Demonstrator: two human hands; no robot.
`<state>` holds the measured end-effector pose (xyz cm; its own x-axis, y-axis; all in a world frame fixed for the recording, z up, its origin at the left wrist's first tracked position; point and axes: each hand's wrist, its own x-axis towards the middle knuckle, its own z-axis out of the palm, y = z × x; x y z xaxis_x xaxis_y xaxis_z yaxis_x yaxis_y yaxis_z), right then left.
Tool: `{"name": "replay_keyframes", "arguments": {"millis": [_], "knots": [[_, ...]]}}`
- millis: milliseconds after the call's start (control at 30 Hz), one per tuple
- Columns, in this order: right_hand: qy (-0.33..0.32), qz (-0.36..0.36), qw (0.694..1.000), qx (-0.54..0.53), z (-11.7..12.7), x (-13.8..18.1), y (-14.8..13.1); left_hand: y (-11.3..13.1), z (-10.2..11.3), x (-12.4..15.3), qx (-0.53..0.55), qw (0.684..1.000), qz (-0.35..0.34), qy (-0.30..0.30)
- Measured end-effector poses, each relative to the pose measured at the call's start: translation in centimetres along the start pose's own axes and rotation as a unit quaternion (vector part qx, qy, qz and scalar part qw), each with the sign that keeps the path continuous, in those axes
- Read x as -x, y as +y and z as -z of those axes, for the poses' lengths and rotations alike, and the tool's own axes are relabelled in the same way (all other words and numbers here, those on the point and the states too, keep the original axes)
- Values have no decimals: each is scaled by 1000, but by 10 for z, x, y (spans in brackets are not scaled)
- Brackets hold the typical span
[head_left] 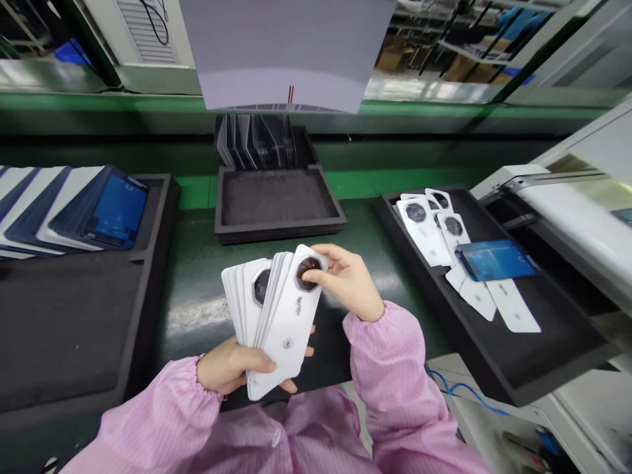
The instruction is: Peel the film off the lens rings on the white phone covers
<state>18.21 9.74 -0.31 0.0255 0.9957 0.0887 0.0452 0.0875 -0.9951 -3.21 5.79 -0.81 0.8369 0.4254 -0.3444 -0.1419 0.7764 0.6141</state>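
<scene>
A fanned stack of white phone back covers [241,296] is gripped near its lower end by my left hand [234,362], thumb on the front and fingers behind. The front cover [289,329] shows a dark octagonal camera area, a small printed mark and a round emblem. My right hand [348,280] pinches this front cover at its top right corner, thumb over the camera area. Another camera area shows partway through the fan. Both hands are above the dark green work surface [197,276], and pink sleeves reach the wrists.
A black tray [494,355] on the right bears loose white covers [419,230] and a blue-faced phone [496,259]. The left tray [148,263] holds leaning rows of white and dark blue panels [74,204]. Dark panels [254,141] stand in the back tray [281,230].
</scene>
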Motion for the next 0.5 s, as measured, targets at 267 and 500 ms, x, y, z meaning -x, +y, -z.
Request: {"name": "replay_keyframes", "arguments": {"millis": [267, 500], "knots": [[358, 177, 914, -66, 60, -24, 16, 11, 1, 9, 17, 994, -108, -20], [122, 98, 981, 111, 3, -23, 37, 35, 5, 28, 8, 969, -241, 46]]}}
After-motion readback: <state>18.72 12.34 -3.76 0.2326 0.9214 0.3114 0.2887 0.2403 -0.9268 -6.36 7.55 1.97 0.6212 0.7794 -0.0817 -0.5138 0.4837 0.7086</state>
